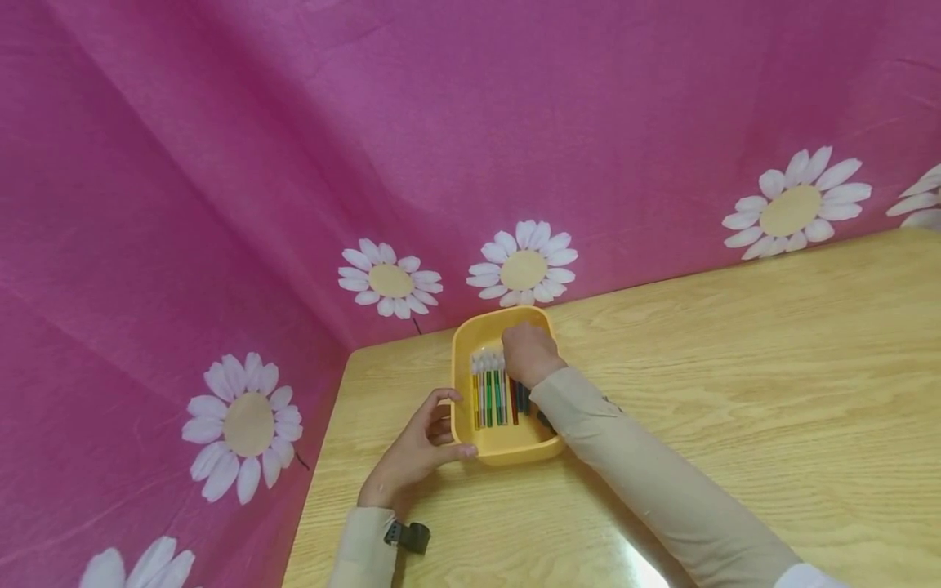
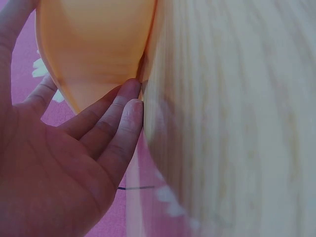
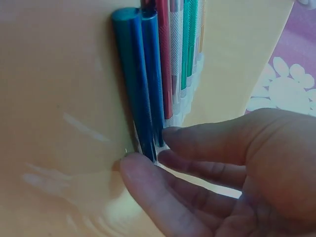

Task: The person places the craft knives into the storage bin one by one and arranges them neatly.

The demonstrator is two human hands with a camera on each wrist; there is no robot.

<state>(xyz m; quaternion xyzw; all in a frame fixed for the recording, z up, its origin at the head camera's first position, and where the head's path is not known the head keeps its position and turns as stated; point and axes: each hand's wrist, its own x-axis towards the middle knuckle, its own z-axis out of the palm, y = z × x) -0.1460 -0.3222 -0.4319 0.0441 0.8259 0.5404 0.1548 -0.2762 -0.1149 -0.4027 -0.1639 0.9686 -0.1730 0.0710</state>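
Observation:
A yellow tray (image 1: 507, 447) stands near the table's far left corner, with several coloured pens (image 1: 491, 396) lying side by side in it. My right hand (image 1: 524, 349) reaches into the tray at the pens' far ends. In the right wrist view its thumb and forefinger (image 3: 148, 148) pinch the end of a blue pen (image 3: 150, 89), which lies beside a teal pen (image 3: 126, 64). My left hand (image 1: 456, 425) holds the tray's near left corner, with the thumb on the front wall. Its fingers (image 2: 123, 106) touch the tray's outer wall (image 2: 94, 44).
The wooden table (image 1: 735, 392) stretches to the right and toward me. Its left edge (image 1: 323, 457) runs close by my left hand. A pink cloth with white daisies (image 1: 524, 265) hangs behind and to the left. A black device (image 1: 408, 536) sits on my left wrist.

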